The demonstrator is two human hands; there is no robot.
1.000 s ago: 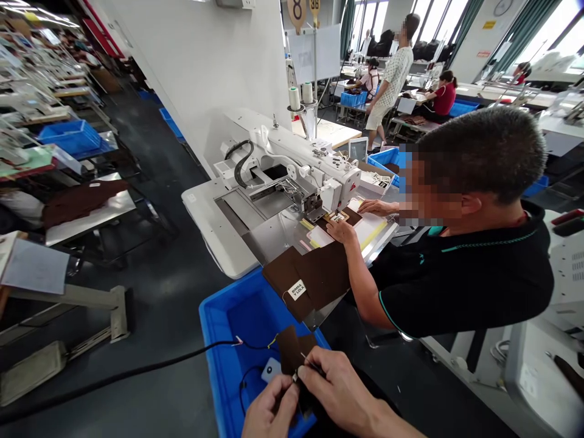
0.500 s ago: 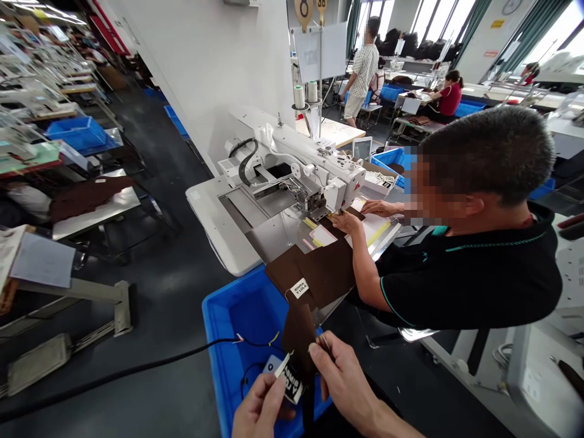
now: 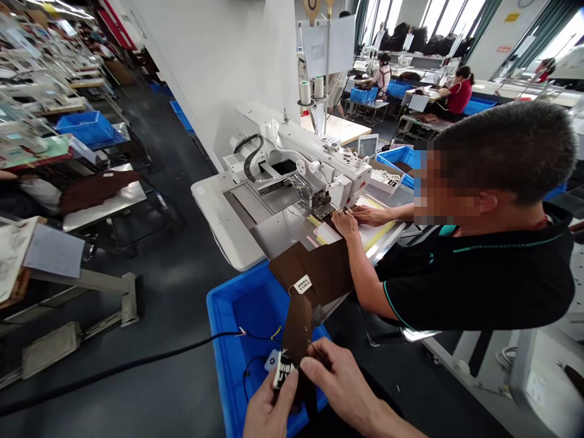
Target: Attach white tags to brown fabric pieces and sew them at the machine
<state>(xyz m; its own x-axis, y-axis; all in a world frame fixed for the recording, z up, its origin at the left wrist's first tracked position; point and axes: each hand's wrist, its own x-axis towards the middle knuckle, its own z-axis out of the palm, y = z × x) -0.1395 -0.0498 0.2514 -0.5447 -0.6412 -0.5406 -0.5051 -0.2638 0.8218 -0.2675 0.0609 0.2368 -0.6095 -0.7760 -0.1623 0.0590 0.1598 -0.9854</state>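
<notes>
1. Your left hand [image 3: 269, 404] has come in toward your right hand [image 3: 340, 377]: half a second ago it held the label [image 3: 283, 370] away from the cloth, and now the label sits up close against the brown piece [image 3: 297, 322]. That puts both parts in one small working spot.
2. Your left thumb and forefinger pinch the label near its lower end. Your right hand is curled in a grip at the right edge of the brown piece. Something slim and dark shows by your right fingertips, but it is too small to tell whether it is a tool or a thread end.
3. The brown piece stands raised between your hands, above the blue crate [image 3: 211, 304]; its top overlaps the brown panels [image 3: 328, 271] in your view.
4. The piece looks matte and flat, a narrow strip with a straight-cut upper end. The label looks smooth, with bold black-and-white lettering. Stiff plastic makes up the crate, and a black cable [image 3: 137, 364] runs over its rim.
5. Beside you, the co-worker's hands [image 3: 345, 224] have drawn together over brown cloth at the white sewing machine [image 3: 314, 149]; the panels lie overlapped on its metal plate [image 3: 276, 234], carrying a white tag [image 3: 302, 284].
</notes>
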